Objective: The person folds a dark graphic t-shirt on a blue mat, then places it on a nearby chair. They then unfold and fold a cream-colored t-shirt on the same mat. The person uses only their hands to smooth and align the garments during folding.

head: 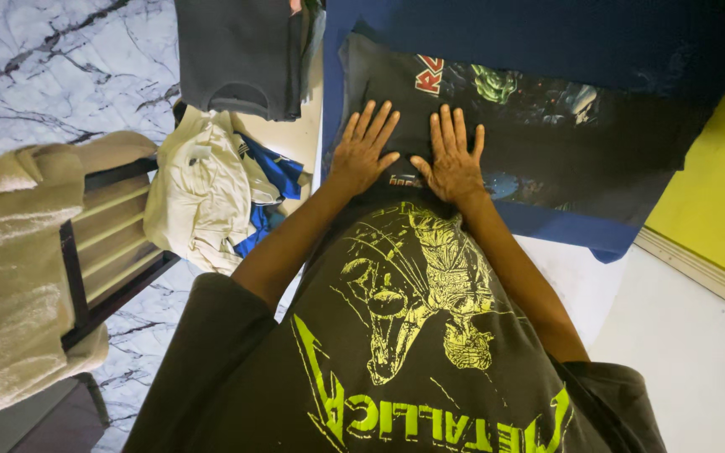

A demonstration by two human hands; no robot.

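Head cam, looking straight down: both hands lie flat, fingers spread, palms pressing on a dark printed t-shirt (pixel 539 143) at upper centre, gripping nothing. Left hand (pixel 362 151) and right hand (pixel 455 164) sit side by side, thumbs nearly meeting. Shirt lies on a blue cloth (pixel 547 33); crumpled clothes pile (pixel 211 193) centre left, folded dark garment (pixel 241 54) up top
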